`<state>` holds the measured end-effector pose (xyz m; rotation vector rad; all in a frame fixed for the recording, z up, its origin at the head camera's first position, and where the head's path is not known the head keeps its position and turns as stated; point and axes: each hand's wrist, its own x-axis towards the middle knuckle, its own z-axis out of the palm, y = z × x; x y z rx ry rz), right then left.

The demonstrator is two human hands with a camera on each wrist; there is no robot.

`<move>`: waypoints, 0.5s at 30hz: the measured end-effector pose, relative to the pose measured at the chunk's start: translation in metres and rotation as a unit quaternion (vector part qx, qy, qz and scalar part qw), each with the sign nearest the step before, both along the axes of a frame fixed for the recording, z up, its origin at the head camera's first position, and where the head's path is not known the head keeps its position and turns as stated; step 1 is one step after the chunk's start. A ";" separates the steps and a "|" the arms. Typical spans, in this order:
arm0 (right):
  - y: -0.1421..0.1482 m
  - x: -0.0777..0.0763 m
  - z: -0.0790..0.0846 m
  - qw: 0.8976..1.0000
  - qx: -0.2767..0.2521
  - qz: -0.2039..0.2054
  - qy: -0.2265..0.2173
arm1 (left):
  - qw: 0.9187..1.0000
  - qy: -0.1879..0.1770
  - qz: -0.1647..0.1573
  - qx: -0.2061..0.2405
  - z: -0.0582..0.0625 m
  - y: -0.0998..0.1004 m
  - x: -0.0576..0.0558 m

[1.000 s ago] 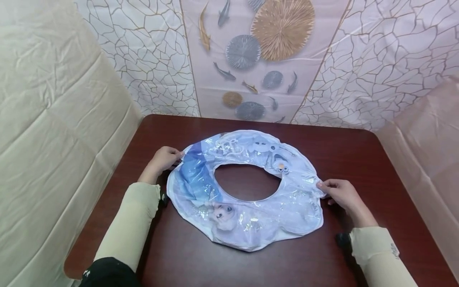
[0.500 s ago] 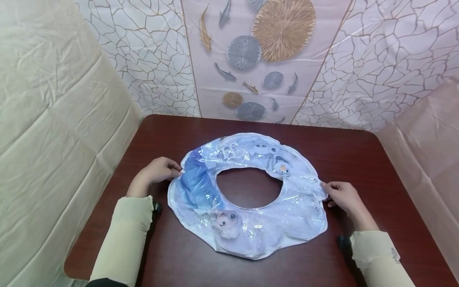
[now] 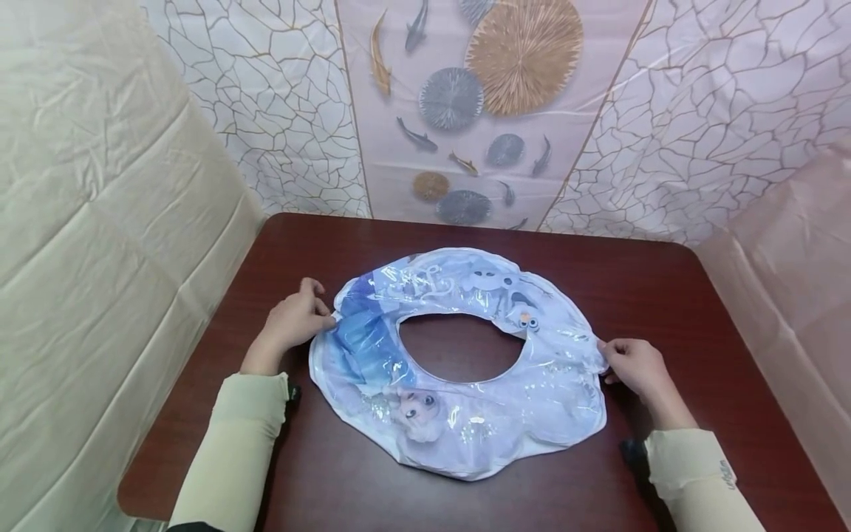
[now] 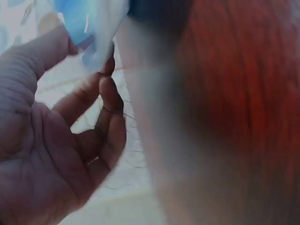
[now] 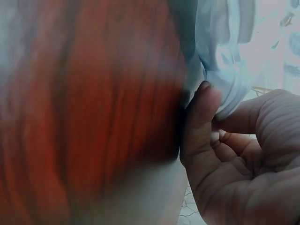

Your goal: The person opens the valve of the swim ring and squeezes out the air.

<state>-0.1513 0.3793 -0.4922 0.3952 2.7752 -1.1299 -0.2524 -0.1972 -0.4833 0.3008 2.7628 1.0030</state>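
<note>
A deflated swim ring (image 3: 459, 443), pale blue and white with cartoon figures under shiny clear plastic, lies spread out with its hole in the middle. Its left edge is pinched between the thumb and a finger of my left hand (image 3: 292, 321); the other fingers are raised and curve loosely. In the left wrist view, a fold of the swim ring (image 4: 96, 35) shows between thumb and fingertip. On the opposite side, my right hand (image 3: 634, 366) pinches the right edge. The right wrist view shows the swim ring's white rim (image 5: 229, 91) between thumb and index finger.
The dark red-brown wooden table (image 3: 372, 499) lies beneath. Behind it hangs a patterned cloth (image 3: 459, 96) with gold and grey discs and fish. Cream cloth (image 3: 113, 258) covers the left side, and pinkish cloth (image 3: 791, 310) the right.
The swim ring has shifted slightly toward the person. My left hand has moved a little nearer along the edge, its upper fingers now lifted. My right hand has barely moved.
</note>
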 end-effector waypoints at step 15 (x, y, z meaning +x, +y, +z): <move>0.002 -0.001 0.000 0.992 0.092 0.084 -0.003 | 0.987 -0.030 0.085 0.130 -0.014 -0.012 -0.006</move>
